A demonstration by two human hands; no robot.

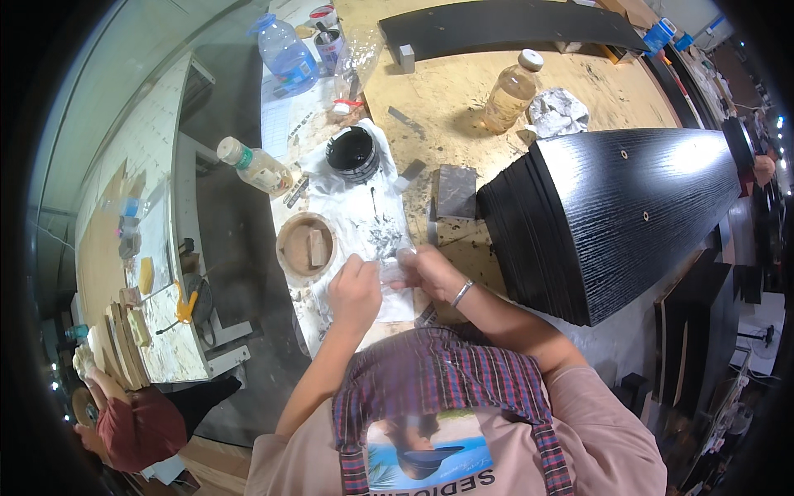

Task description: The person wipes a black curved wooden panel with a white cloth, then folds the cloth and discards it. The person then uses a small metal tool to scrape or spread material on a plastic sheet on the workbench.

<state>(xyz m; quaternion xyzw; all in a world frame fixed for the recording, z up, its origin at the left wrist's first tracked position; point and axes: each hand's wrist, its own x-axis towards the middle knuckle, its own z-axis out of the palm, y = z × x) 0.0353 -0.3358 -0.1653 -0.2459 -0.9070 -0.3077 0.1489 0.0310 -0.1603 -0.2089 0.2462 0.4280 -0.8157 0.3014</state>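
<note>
My left hand (355, 294) is closed in a fist at the left edge of a thin, pale, partly see-through piece of material (391, 270). My right hand (436, 273) pinches the other side; blur hides whether it is cloth or plastic. Both hands are over a white cloth (392, 214) smeared black. A round tub of black paint or similar liquid (352, 154) stands at the cloth's far end. Left of my hands sits a round wooden bowl or ring (284, 251) with a small block (316, 248) inside. A dark rectangular block (456, 192) lies beyond my right hand.
A stack of black wood-grain panels (620, 217) fills the right side. Bottles of liquid stand at left (254, 166) and farther back (512, 93), near a crumpled paper or cloth (558, 113). A curved black panel (508, 25) spans the back. Another person (139, 428) is at lower left.
</note>
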